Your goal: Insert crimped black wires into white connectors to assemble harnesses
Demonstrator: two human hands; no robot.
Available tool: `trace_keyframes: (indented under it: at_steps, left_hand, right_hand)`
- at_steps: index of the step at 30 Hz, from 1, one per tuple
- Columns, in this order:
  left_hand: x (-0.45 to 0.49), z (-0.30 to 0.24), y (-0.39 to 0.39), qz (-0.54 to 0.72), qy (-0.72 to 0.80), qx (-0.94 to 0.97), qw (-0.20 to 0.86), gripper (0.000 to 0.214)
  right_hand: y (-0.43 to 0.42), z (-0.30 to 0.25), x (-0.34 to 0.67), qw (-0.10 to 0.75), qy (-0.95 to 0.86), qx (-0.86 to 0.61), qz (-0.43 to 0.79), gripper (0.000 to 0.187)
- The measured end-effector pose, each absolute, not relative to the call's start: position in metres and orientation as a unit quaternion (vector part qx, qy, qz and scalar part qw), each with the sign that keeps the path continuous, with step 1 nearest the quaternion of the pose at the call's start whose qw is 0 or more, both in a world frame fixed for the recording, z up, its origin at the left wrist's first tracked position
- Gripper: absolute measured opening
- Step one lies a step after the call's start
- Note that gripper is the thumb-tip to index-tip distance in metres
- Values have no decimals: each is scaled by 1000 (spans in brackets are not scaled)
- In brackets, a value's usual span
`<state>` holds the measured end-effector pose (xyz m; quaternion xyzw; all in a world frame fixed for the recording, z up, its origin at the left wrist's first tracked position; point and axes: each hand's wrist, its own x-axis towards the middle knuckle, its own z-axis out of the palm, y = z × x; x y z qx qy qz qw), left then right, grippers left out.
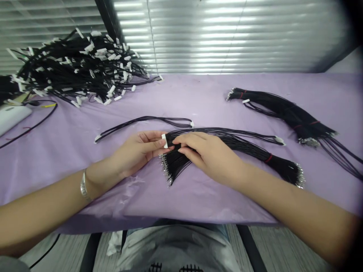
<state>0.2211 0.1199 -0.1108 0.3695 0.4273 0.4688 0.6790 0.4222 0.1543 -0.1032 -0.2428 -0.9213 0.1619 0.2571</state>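
Note:
Between the thumb and fingers of my left hand (141,149) is a white plastic connector (165,141), with black wires running out of it to the right. My right hand (208,153) pinches at those wires just right of the connector; its fingertips hide exactly what they grip. These wires end at another white connector (279,140) on the right. Under and beside my right hand lies a bundle of loose black wires (177,162) with bare metal terminals, bound by a red tie (268,158). Behind my hands rests a finished-looking black cable (141,119) with a white connector at each end.
A large heap of black cables with white connectors (93,68) fills the back left. At the right lies another tied wire bundle (283,107). A white device (14,117) sits at the left edge of the purple-covered table (184,204). Window blinds (193,37) stand behind.

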Motion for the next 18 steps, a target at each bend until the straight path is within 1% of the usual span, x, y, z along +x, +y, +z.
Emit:
trace_keyframes:
  at_steps: [3,6,10,14,18]
  left_hand:
    - [220,-112,120,459,418,370,690,11]
    - [221,-113,119,456,423,366,692,11]
    - [221,-115,119,446,420,386,689,13]
    - [220,-114,119,430,436,397,684,15]
    - [220,-114,119,425,436,407,681,15]
  right_hand:
    - [154,-100,422,257,-924,-223,172,22]
    - [152,-97,422,254,-926,-216,176,19]
    - [151,-94,423,290,-890,-273,224,10]
    - [155,-93,423,250,-856,-337,302,14]
    - [157,-93,423,226,-844,-375,308,16]
